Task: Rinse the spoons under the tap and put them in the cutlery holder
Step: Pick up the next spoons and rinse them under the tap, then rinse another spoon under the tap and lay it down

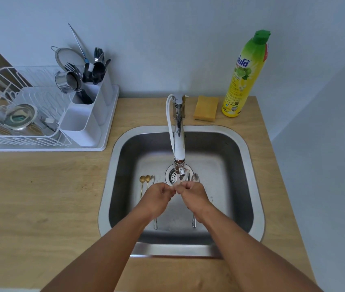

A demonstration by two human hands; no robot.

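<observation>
A white dish rack (pixel 19 114) is standing at the far left of the wooden counter (pixel 41 197), on a white tray whose right edge is stopping near the sink rim. The white cutlery holder (pixel 87 114) is sitting at the rack's right end; its rear compartments are carrying dark utensils and forks, while the front compartment is showing only its white walls. A bare stretch of counter is lying in front of the rack, running to the near edge.

Inside the steel sink (pixel 249 171), two gold spoons (pixel 144 179) and a silver spoon (pixel 153 180) are lying side by side on the left of the basin floor, bowls pointing toward the back wall. The left hand (pixel 156 197) and the right hand (pixel 192 196) are meeting just below the outlet of the tap (pixel 179 140), above the drain (pixel 172 175). Both hands are showing curled fingers pinching something small and pale between them; what it is cannot be told. Another silver spoon (pixel 195 178) is lying under the right hand, bowl and handle tip showing.

Right of the tap base, a yellow sponge (pixel 206 107) is resting beside a green-capped detergent bottle (pixel 245 74), near the counter's right edge
</observation>
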